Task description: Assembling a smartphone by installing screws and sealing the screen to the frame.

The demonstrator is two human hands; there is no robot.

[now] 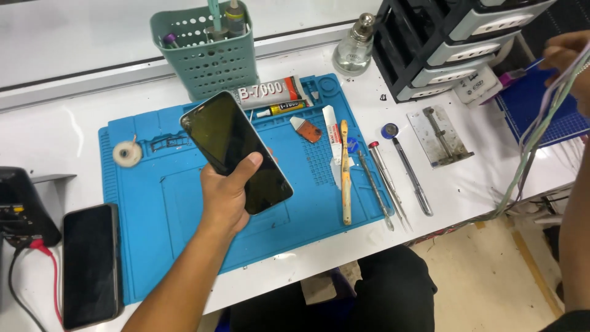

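Head view: left hand is gripping a black glass-fronted smartphone above the blue silicone mat, still assembled; right hand is clutching pale cables.

Phone: black glass face. Second phone: black. Work mat: bright blue, with moulded grid pattern. Tabletop: white. Perforated basket: grey-green, dotted with round holes. Glue tube: white body, red end. Cable: red. Drawer rack: black frame, grey drawers. Spudger: yellow-tan.
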